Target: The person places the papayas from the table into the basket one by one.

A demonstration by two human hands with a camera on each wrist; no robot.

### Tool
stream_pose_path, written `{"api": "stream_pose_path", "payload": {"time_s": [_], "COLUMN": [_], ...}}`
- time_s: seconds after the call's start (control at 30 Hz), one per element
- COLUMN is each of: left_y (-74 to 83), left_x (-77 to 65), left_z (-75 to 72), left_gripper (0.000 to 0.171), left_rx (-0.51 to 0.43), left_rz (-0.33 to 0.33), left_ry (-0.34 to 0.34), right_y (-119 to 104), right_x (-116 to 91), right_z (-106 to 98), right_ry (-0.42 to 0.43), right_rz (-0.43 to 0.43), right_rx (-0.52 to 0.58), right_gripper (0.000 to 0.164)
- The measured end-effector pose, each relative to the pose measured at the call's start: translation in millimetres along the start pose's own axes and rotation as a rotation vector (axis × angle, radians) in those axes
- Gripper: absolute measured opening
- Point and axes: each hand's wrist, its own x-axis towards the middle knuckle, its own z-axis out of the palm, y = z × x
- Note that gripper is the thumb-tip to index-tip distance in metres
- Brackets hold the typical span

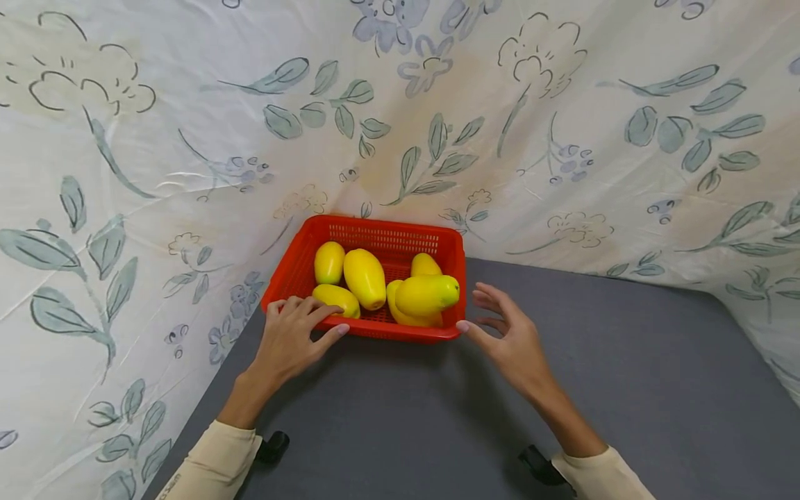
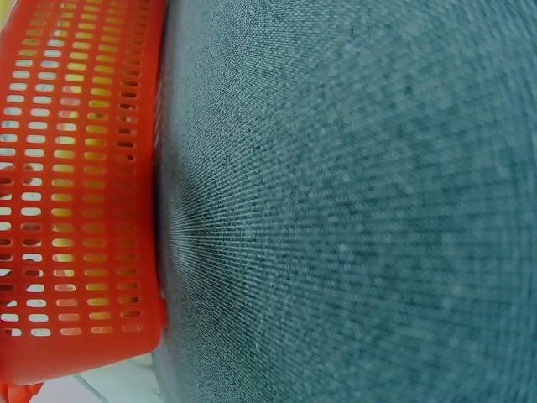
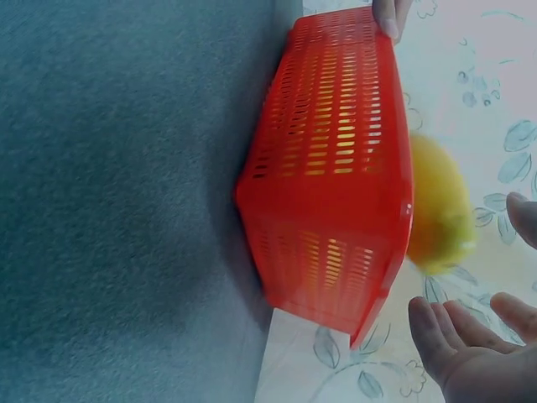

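A red plastic basket (image 1: 381,332) with slotted walls sits on the grey table and holds several smooth yellow fruits, papaya-like in shape. One papaya-like fruit (image 1: 428,295) with a greenish tip lies on top of others at the right and rises above the rim. My left hand (image 1: 294,337) grips the basket's front left rim, fingers over the edge and thumb outside; its fingertips are near a small yellow fruit (image 1: 337,300). Beside the basket's right front corner, my right hand (image 1: 515,344) holds nothing. Its thumb and fingers are spread apart in the right wrist view.
A white floral cloth (image 1: 437,139) hangs behind and along both sides of the grey table (image 1: 625,361). The basket stands close to this cloth at the back left. Dark wrist mounts (image 1: 540,465) show by both sleeves.
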Motion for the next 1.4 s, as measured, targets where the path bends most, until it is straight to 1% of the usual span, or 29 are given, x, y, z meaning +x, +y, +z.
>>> {"api": "stream_pose_path", "payload": {"time_s": [0.2,0.43,0.77,0.97,1.07,1.13,1.3,1.4], "left_y": [-0.7,-2.5,-3.0,-2.8,-2.7,-2.9,-2.8,-2.4], "left_x": [0.3,-1.2,-2.5,-1.8,-1.3,-1.5,-1.7,0.4], "left_z": [-1.2,-0.9,-1.5,-1.0,-0.6,-1.0,-4.1,-7.1], "left_gripper": [0.043,0.043,0.043,0.044,0.045,0.045,0.048,0.047], "left_rx": [0.004,0.003,-0.004,-0.005,-0.002,0.004,0.041,0.057], "left_rz": [0.000,-0.006,-0.010,-0.006,-0.003,-0.005,-0.021,-0.038], "left_ry": [-0.001,-0.002,-0.003,0.003,0.000,-0.009,-0.050,-0.058], "right_y": [5.5,7.3,9.9,15.1,21.3,26.7,48.9,62.4], "right_x": [-3.1,-3.5,-6.9,-10.3,-16.1,-21.4,-34.1,-38.1], "right_z": [-1.2,-0.9,-0.8,-5.9,-13.0,-20.6,-49.7,-72.8], "right_ry": [0.010,0.005,0.012,0.005,0.008,0.004,-0.011,-0.057], "right_rz": [-0.009,-0.001,0.011,0.001,-0.011,-0.022,-0.062,-0.035], "right_rx": [-0.003,0.001,-0.042,-0.050,-0.106,-0.174,-0.398,-0.566], "right_gripper": [0.074,0.073,0.073,0.071,0.066,0.062,0.056,0.060]}}
